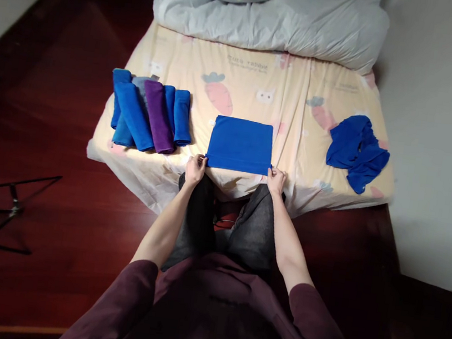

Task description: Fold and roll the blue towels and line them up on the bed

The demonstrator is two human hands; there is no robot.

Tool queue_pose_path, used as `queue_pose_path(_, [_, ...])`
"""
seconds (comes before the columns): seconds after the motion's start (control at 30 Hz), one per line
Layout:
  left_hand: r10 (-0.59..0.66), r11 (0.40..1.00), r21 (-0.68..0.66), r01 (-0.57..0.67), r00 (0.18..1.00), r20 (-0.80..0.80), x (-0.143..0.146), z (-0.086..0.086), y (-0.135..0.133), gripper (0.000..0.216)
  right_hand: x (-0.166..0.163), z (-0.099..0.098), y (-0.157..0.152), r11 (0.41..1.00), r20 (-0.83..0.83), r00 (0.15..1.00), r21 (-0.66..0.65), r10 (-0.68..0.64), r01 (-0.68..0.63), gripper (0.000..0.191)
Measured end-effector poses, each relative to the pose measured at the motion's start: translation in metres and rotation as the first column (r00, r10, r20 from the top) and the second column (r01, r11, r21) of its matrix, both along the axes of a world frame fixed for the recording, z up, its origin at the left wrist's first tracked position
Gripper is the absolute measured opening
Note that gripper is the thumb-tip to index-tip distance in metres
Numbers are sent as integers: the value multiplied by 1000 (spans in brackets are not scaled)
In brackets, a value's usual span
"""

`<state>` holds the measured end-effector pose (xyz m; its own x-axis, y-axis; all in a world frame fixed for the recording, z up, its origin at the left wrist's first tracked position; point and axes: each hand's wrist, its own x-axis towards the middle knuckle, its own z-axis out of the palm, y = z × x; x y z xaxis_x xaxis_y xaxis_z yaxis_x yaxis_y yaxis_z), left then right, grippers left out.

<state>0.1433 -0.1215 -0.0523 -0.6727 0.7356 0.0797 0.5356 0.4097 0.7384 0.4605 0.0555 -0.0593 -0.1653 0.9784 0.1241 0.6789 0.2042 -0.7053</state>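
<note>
Maroon sleeves (141,292) fill the bottom of the view, with bare forearms running up to the near edge of the bed (304,91). The left hand (194,168) and right hand (276,180) are each closed in a pinch on a near corner of the blue cloth (240,144). It lies flat as a tidy rectangle at the bed's near edge, dead centre.

This looks like a squaring-up moment within a fold: the edges are straight and both corners are held level. Any move from here calls for the two hands to travel together, so the near edge stays even and the layers do not slip.

Counting: one flat cloth in hand. At 10 o'clock from it sits a row of rolled cloths (133,111): one purple roll (159,118), at least four blue, and a greyish one half hidden behind; overlap blurs the total. At 3 o'clock lies one crumpled blue heap (358,151), its number of pieces unclear. At 12 o'clock is one grey duvet (271,24).
</note>
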Motion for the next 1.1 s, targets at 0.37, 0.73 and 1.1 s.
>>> queue_pose_path(0.37, [-32,998,-52,27,995,-94,1,-2,2,21,-4,4,-2,1000,54,998,-8,-17,17,23])
queue_pose_path(0.73, [-41,998,-46,33,980,-196,-1,-1,1,16,-5,7,-5,999,36,999,36,-5,4,10])
queue_pose_path(1.1, [-256,967,-32,254,950,-181,3,6,3,39,5,18,-13,946,94,959,165,267,-279,39])
